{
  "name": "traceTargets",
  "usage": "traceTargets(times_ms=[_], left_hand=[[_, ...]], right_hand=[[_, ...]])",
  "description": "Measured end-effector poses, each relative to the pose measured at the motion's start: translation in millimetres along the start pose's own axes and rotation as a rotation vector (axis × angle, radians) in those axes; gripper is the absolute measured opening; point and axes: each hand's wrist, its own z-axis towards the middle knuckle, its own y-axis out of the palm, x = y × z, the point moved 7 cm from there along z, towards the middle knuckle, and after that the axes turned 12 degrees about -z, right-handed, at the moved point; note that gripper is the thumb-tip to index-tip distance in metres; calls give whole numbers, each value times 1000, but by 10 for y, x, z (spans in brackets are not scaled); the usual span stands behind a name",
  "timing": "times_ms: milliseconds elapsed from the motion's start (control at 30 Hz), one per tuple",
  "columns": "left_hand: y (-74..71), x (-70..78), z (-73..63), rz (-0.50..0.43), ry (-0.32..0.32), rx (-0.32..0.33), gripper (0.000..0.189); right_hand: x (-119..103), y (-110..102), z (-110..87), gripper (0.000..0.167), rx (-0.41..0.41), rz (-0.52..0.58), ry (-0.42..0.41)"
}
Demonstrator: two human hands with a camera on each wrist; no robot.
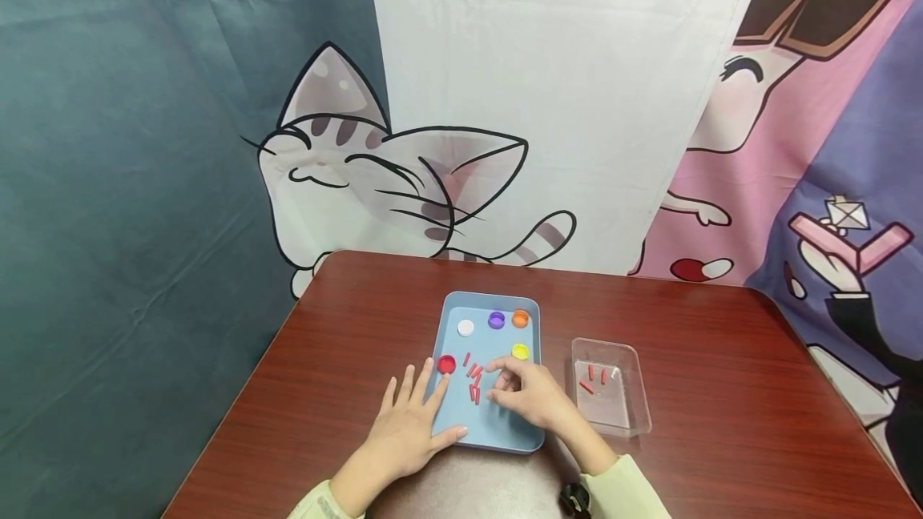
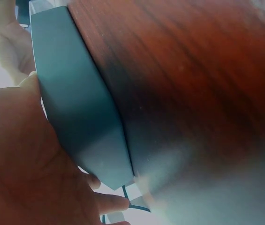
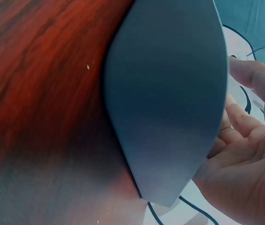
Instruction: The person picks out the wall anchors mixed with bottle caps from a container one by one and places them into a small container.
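Red sticks (image 1: 477,381) lie on the blue tray (image 1: 497,432), just left of the nearer right hand (image 1: 532,392), thumb and index parted, long axes mostly fore-aft; left hand (image 1: 409,432) spread at tray's left rim.

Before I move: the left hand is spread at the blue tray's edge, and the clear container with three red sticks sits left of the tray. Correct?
Not quite: the clear container with three red sticks sits right of the blue tray, as the head view shows. The rest stands.
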Motion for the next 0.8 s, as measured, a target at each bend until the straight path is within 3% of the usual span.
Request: traceTargets(times_ms=[800], left_hand=[[12,-10,12,11,9,9,84]], right_hand=[[-76,281,73,29,-45,-195,-36]])
